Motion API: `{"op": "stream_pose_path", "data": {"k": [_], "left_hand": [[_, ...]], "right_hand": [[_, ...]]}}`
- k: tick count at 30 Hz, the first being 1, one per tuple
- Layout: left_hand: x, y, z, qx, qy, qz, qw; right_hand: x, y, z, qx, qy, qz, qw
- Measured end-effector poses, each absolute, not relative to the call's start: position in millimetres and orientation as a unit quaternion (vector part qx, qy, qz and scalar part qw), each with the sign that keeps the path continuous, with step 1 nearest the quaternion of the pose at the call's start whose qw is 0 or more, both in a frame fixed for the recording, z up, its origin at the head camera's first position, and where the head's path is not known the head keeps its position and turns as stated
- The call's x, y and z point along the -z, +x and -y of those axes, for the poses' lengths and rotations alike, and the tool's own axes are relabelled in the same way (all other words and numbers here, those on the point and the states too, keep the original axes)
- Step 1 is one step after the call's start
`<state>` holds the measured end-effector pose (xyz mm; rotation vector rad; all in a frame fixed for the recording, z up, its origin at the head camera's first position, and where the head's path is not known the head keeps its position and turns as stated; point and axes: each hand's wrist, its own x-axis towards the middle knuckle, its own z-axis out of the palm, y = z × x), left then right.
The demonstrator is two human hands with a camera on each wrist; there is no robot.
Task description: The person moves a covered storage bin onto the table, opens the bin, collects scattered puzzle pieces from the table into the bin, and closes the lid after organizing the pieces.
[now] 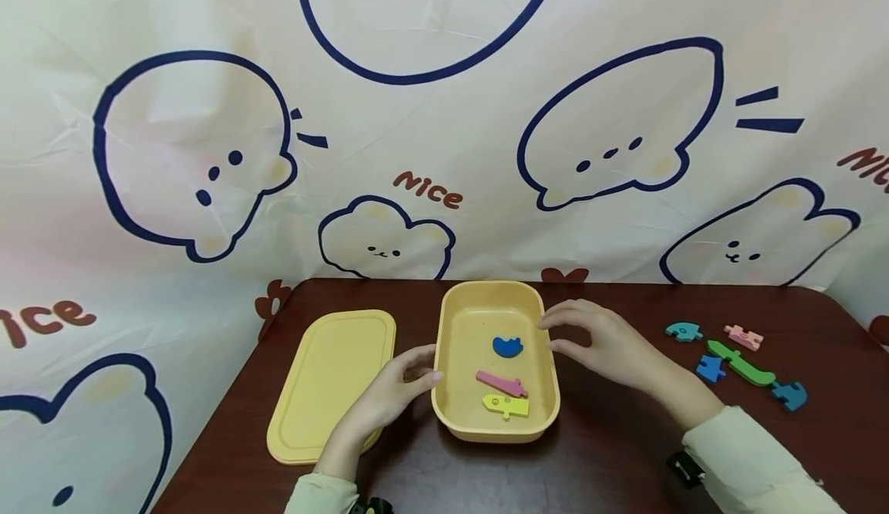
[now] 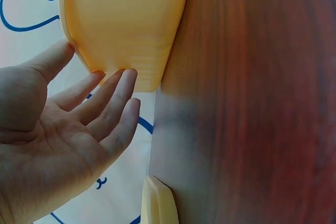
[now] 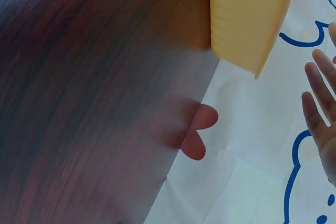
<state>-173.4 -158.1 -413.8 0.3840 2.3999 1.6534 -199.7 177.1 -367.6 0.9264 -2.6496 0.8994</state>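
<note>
A yellow plastic box (image 1: 467, 344) stands in the middle of the table. Inside lie a blue curved puzzle piece (image 1: 508, 347), a pink long piece (image 1: 501, 383) and a yellow pointed piece (image 1: 506, 405). My left hand (image 1: 385, 394) is at the box's left side; in the left wrist view the same hand (image 2: 68, 124) has its fingertips at the box wall, fingers spread and slightly bent. By the right rim is my right hand (image 1: 600, 344), with nothing between thumb and fingers. In the right wrist view its extended fingers are partly cut off by the frame edge.
Left of the box lies a flat yellow lid (image 1: 340, 367). Several loose puzzle pieces lie at the right of the dark wooden table (image 1: 583, 468), among them a green one (image 1: 741, 363) and a pink one (image 1: 744, 337). A printed cloth (image 1: 486, 143) hangs behind.
</note>
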Motion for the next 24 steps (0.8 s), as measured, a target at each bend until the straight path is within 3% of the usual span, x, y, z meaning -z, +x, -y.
{"op": "stream_pose_path", "data": {"k": [24], "left_hand": [[413.8,-172.8,157.1,-0.56,0.133,-0.813,0.094]], "right_hand": [[376.7,-192.5,-217.6,-0.286,0.286,0.908,0.107]]}}
